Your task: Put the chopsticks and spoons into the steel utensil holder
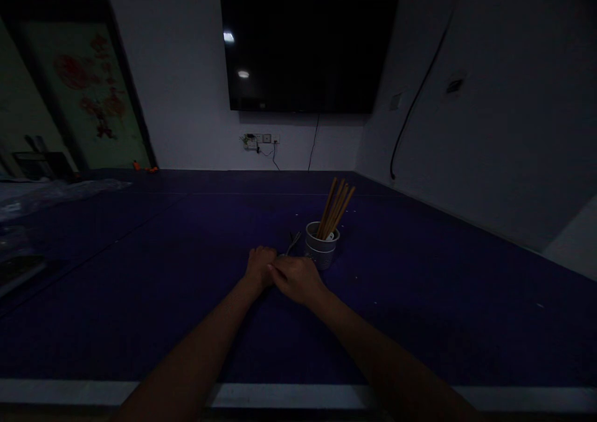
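Close together over the dark blue tabletop (186,298) are my left hand (261,265) and my right hand (297,278). Both have curled fingers, and the right thumb touches or nearly touches the left hand. What lies inside them is hidden. Just behind my right hand shows a thin, light metal piece (293,242), perhaps cutlery; whether a hand grips it I cannot tell. A grey cylindrical holder (319,255) stands upright right behind my right hand. Several wooden chopsticks (336,207) lean to the right in it, beside a small white piece (329,236).
Clear crumpled plastic (56,192) lies at the far left, with a dark flat object (21,273) nearer. Small orange items (144,167) sit at the back left edge. Behind the table are a wall-mounted television (308,49), sockets (263,139) and hanging cables. The room is dim.
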A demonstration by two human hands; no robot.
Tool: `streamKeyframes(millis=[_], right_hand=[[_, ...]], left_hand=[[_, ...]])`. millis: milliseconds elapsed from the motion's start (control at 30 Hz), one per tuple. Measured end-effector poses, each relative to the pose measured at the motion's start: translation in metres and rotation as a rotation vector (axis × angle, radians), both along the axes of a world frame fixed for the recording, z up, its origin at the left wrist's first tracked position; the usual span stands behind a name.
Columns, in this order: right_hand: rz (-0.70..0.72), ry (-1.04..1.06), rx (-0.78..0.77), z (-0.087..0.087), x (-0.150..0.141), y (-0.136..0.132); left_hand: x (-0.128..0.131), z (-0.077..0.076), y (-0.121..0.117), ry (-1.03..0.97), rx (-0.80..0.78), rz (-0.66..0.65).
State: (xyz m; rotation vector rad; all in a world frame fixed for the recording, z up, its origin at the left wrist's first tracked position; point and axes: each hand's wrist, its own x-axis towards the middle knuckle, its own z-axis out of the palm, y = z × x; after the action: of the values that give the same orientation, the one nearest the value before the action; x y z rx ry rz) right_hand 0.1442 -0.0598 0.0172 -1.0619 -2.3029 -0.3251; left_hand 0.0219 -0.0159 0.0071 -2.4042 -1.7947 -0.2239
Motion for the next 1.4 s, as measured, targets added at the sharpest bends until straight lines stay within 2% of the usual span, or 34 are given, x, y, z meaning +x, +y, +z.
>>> streamKeyframes(millis=[300, 433, 533, 667, 767, 867, 1000, 1133, 1233, 1300, 1400], right_hand=[[-0.088, 0.122, -0.039, 0.0, 0.004, 0.005], [-0.082, 0.277, -0.043, 0.0, 0.007, 0.009], [-0.046, 0.433, -0.025, 0.0, 0.008, 0.01], [-0.036, 0.61, 0.038, 0.005, 0.01, 0.01], [-0.091, 0.749, 0.032, 0.012, 0.015, 0.009], [-0.149, 0.903, 0.014, 0.02, 0.021, 0.008], [-0.089, 1.102, 0.023, 0.03, 0.028, 0.01], [0.046, 1.245, -0.038, 0.04, 0.029, 0.01], [0.113, 1.371, -0.024, 0.048, 0.036, 0.01], [0.109, 1.434, 0.019, 0.053, 0.045, 0.012], [0.028, 1.463, 0.1, 0.057, 0.063, 0.019]], left_hand=[[-0.003, 0.008, -0.005, -0.076, 0.108, 0.042], [-0.004, 0.013, -0.006, -0.146, 0.153, 0.094], [-0.006, 0.014, -0.004, -0.279, 0.273, 0.1], [-0.007, 0.012, -0.005, -0.44, 0.505, -0.026], [-0.006, 0.011, -0.009, -0.434, 0.583, -0.174], [-0.004, 0.01, -0.013, -0.378, 0.588, -0.276], [-0.003, 0.011, -0.016, -0.339, 0.562, -0.333], [-0.002, 0.01, -0.016, -0.34, 0.558, -0.32], [-0.002, 0.01, -0.016, -0.38, 0.552, -0.287], [-0.001, 0.01, -0.016, -0.398, 0.534, -0.265], [0.0, 0.01, -0.015, -0.396, 0.495, -0.247]])
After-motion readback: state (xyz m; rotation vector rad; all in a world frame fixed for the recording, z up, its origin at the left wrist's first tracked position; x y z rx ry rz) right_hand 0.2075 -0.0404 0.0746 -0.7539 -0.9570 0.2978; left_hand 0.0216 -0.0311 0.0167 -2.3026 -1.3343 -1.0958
